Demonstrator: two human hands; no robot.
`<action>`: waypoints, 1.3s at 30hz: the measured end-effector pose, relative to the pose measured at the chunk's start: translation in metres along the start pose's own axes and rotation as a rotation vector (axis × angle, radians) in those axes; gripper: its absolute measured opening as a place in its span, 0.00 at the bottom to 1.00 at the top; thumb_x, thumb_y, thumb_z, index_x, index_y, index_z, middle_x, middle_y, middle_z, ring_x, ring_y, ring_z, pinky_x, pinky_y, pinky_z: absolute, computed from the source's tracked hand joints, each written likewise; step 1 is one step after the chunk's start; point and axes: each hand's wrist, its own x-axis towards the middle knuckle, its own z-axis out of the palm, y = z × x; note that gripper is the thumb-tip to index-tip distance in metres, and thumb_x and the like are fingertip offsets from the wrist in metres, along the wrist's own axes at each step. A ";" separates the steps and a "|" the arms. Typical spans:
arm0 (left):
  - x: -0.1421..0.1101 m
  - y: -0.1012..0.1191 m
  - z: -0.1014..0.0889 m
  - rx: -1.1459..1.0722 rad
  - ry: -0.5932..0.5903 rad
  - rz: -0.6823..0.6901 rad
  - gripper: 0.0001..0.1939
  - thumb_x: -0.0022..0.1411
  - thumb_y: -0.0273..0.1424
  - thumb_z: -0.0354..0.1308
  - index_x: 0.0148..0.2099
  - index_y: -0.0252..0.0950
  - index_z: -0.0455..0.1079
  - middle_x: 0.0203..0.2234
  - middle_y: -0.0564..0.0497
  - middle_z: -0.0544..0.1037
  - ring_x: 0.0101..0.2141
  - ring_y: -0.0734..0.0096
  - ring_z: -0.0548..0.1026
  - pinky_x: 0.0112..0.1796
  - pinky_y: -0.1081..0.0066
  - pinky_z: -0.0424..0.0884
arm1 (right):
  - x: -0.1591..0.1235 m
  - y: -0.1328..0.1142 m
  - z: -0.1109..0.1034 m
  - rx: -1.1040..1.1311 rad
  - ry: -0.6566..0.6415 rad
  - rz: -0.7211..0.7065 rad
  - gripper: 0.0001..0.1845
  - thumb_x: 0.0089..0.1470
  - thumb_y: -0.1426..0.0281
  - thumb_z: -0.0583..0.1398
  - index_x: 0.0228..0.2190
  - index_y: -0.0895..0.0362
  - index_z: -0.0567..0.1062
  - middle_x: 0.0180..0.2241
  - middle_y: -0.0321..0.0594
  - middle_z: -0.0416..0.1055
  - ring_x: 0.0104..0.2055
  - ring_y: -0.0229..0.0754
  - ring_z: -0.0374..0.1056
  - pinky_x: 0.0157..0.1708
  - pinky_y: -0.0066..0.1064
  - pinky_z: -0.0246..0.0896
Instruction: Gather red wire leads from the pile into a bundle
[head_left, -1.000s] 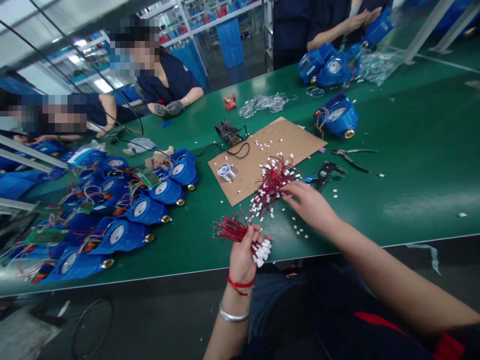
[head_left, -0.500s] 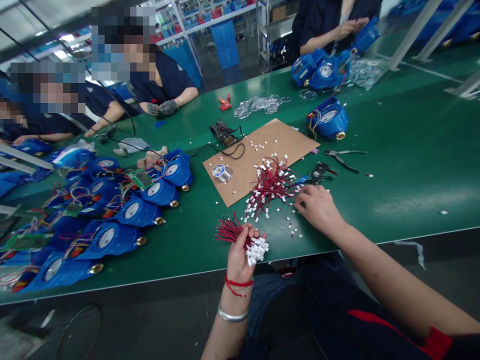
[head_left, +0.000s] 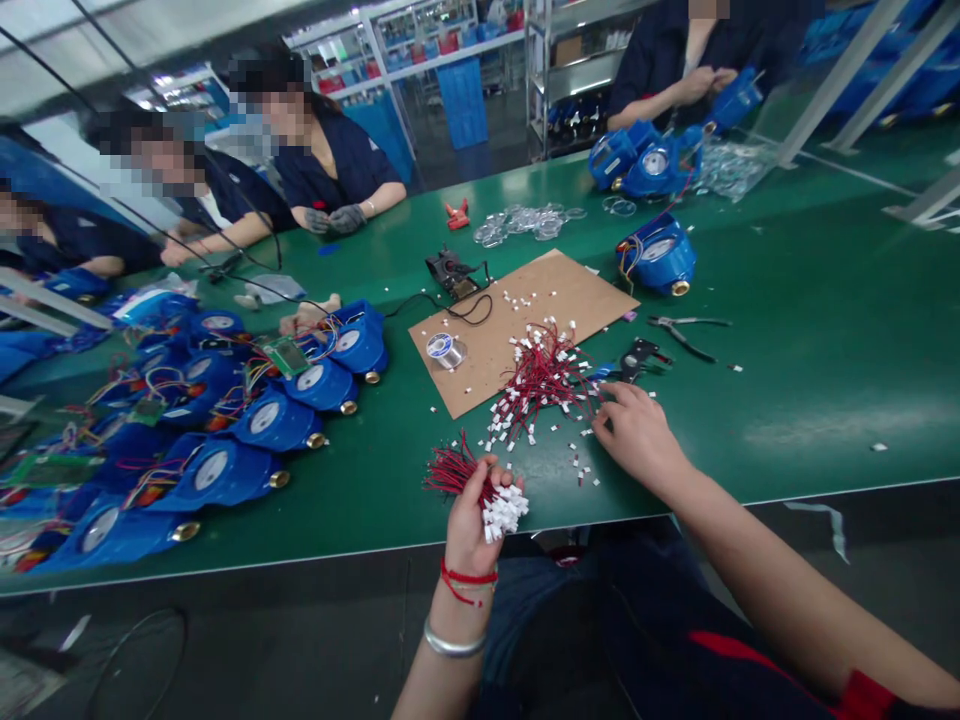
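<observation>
The left hand grips a gathered bundle of red wires at the table's near edge, while the right hand, fingers curled down, touches the larger loose pile of wires by the cardboard's near corner, mostly still ungathered

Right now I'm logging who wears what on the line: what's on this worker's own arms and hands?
Both hands bare, no gloves. Left wrist: red string bracelet and silver bangle. Right arm bare to a dark short sleeve with red trim.

Wire pile on cardboard sheet, solder spool left, pliers right
</observation>
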 end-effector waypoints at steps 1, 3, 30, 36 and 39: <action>0.000 -0.001 -0.001 0.008 0.002 0.005 0.02 0.60 0.27 0.57 0.36 0.34 0.70 0.21 0.57 0.64 0.27 0.78 0.70 0.39 0.70 0.71 | -0.001 -0.002 -0.007 0.032 0.013 0.010 0.11 0.54 0.71 0.54 0.25 0.59 0.74 0.50 0.49 0.66 0.53 0.54 0.60 0.50 0.47 0.58; 0.000 -0.003 -0.001 0.027 0.006 0.002 0.04 0.60 0.28 0.58 0.38 0.34 0.70 0.21 0.57 0.66 0.28 0.77 0.71 0.39 0.70 0.71 | -0.003 -0.009 -0.023 0.112 0.042 0.035 0.10 0.54 0.71 0.53 0.25 0.59 0.72 0.49 0.49 0.67 0.50 0.51 0.63 0.50 0.44 0.59; -0.010 -0.028 0.009 0.138 -0.033 -0.022 0.19 0.54 0.30 0.63 0.48 0.29 0.71 0.42 0.42 0.76 0.44 0.59 0.74 0.49 0.62 0.67 | -0.035 -0.081 -0.004 0.462 -0.391 -0.165 0.11 0.61 0.67 0.49 0.36 0.56 0.70 0.34 0.42 0.72 0.35 0.45 0.70 0.36 0.36 0.62; -0.015 -0.005 -0.007 0.060 0.078 0.093 0.08 0.57 0.30 0.61 0.39 0.31 0.72 0.39 0.43 0.77 0.44 0.59 0.74 0.49 0.57 0.67 | -0.014 -0.091 -0.003 0.583 -0.428 -0.365 0.14 0.62 0.68 0.49 0.43 0.54 0.72 0.43 0.40 0.71 0.45 0.41 0.67 0.46 0.33 0.62; -0.013 0.011 -0.017 -0.014 0.168 0.152 0.05 0.63 0.28 0.54 0.39 0.34 0.71 0.26 0.51 0.76 0.37 0.65 0.76 0.48 0.53 0.68 | 0.007 -0.081 0.004 0.418 -0.344 -0.258 0.14 0.61 0.70 0.50 0.44 0.58 0.72 0.42 0.44 0.71 0.44 0.43 0.68 0.46 0.35 0.62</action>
